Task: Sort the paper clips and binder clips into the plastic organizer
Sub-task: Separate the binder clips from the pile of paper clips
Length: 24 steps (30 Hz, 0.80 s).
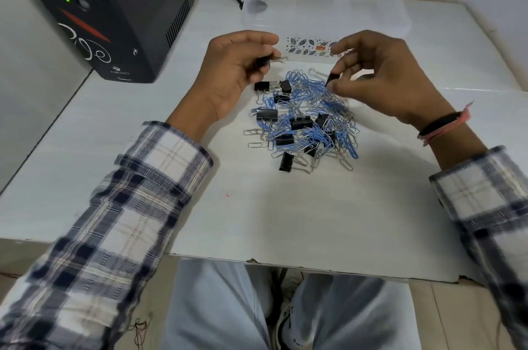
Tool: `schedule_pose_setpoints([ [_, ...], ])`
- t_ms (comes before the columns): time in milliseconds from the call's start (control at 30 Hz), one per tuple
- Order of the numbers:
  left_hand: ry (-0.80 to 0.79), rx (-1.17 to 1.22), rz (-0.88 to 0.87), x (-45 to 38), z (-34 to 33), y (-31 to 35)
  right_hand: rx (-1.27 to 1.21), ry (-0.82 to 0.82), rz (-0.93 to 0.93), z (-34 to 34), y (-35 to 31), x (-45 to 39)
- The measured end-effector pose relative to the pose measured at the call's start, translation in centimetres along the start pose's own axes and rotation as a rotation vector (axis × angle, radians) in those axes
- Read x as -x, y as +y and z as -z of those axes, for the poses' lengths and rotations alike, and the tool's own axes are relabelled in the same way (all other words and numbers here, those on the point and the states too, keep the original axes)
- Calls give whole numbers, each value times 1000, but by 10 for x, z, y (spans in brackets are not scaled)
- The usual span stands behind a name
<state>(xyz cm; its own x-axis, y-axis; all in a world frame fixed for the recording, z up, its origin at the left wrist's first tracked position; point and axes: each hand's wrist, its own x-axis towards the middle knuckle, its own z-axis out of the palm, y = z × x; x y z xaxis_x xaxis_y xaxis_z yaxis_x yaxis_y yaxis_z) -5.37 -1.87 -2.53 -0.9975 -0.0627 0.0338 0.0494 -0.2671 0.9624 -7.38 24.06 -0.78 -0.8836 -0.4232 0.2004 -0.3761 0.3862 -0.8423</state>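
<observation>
While the heap of paper clips and binder clips [305, 121] sits mid-worktop [285, 212], the left hand [237, 69] grips one binder clip [264, 61] and the right hand [377, 75] pinches another [331, 79]; tangled clips may drag along before reaching the plastic organizer [323, 6].

1. soft, even, cool light; the white surface [285, 221] reads bright with no hard glare.
2. faint, diffuse shadows lie beneath the hands and the clip pile [305, 121].
3. motion blur smears the checked sleeves [128, 206] and fingertips.
4. wide-angle distortion bends the surface edges outward.
</observation>
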Motion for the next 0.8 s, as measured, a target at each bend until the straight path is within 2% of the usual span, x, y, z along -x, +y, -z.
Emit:
schedule_pose_setpoints([
  [67,9,123,102,-1,0,2,-307,38,-44,-1,-4,-2],
  [167,12,290,264,-1,1,5,-928,25,-286,-3,-11,-4],
  [233,16,297,316,-1,3,8,-1140,-67,-398,-3,-13,-4],
  [267,23,251,322,0,3,10,-1161,-104,-425,-5,-13,-5],
  [333,47,77,276,1,4,15,-1021,-105,-431,-11,-12,-11],
  [433,24,-452,56,4,11,19,-431,-55,-303,-19,-13,-27],
  [500,-52,-836,-41,6,17,17,-30,-124,-185,-26,-18,-35],
  [533,-81,-951,-41,6,20,14,129,-174,-142,-31,-22,-38],
  [600,-106,-1033,-8,9,22,11,357,-250,-87,-41,-28,-43],
  [667,-117,-1007,0,9,23,10,460,-288,-51,-49,-30,-46],
  [733,-117,-977,-9,9,25,10,469,-277,-16,-51,-26,-47],
  [800,-112,-951,-10,8,27,10,371,-246,-33,-50,-21,-46],
])
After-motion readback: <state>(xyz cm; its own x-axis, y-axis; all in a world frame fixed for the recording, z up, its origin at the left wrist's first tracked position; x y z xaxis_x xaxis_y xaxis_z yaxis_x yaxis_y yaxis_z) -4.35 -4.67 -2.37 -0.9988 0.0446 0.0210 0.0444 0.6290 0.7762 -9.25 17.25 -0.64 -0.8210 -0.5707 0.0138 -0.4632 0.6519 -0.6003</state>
